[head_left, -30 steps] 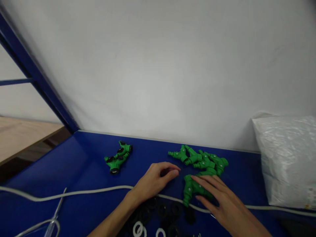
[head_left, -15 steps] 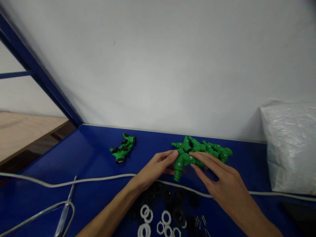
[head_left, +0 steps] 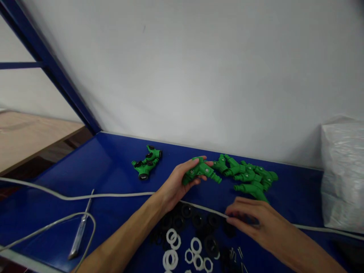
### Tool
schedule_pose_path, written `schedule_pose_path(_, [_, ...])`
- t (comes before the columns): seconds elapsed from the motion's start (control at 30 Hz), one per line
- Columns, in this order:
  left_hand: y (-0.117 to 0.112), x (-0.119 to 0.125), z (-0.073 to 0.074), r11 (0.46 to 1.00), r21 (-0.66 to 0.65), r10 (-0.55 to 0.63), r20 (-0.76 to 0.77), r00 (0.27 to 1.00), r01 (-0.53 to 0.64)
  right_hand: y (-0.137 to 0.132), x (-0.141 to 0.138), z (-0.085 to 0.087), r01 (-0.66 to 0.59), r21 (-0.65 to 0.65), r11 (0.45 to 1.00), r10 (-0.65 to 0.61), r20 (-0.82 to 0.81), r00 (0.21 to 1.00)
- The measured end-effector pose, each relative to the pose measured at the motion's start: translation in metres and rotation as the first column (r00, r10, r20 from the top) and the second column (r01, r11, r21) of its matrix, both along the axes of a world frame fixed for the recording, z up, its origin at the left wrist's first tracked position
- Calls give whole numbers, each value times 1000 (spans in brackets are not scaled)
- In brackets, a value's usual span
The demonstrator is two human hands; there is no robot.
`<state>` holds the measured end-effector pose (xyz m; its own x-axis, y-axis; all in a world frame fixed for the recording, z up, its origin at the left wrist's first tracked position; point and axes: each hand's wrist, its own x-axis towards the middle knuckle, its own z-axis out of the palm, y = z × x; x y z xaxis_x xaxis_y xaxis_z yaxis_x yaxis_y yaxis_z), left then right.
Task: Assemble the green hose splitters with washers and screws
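Behind both hands stands a pale wall (head_left: 184,76), and below them is a blue bench (head_left: 113,163). Reaching forward, the left hand (head_left: 176,184) is curled around a green piece (head_left: 201,169), with the thumb on the near side and fingers wrapped behind. One spout pokes out to the right of that hand. The right hand (head_left: 254,218) is bent, thumb and fingertips nearly together by the white cord (head_left: 125,195); I can't tell if it is pinching anything.

Just past the right hand is a heap of green pieces (head_left: 250,176). Two green-and-black pieces (head_left: 146,167) sit beyond the left hand, off to its left. The cord crosses beneath the left wrist and goes under the right hand. Closer in, between the two arms, lie black rings (head_left: 209,248), white rings (head_left: 165,261) and little screws (head_left: 240,253). A screwdriver (head_left: 80,233) lies left of the left arm. Well right of the right hand stands a shiny bag (head_left: 342,178).
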<state>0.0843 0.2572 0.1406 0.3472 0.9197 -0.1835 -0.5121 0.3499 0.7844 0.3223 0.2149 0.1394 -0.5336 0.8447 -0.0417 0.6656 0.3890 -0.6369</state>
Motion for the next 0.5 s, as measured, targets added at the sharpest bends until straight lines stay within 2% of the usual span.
schedule_pose_path(0.17, [-2, 2, 0, 999, -31, -24, 74, 997, 26, -7, 3, -22, -13, 72, 997, 12, 13, 1000])
schedule_pose_path(0.3, [-3, 0, 4, 997, 18, -75, 172, 982, 73, -12, 7, -38, -15, 184, 983, 14, 6, 1000])
schedule_pose_path(0.5, [-2, 3, 3, 993, 118, -40, 121, 992, 26, -17, 8, -48, -42, 311, 950, 70, -81, 994])
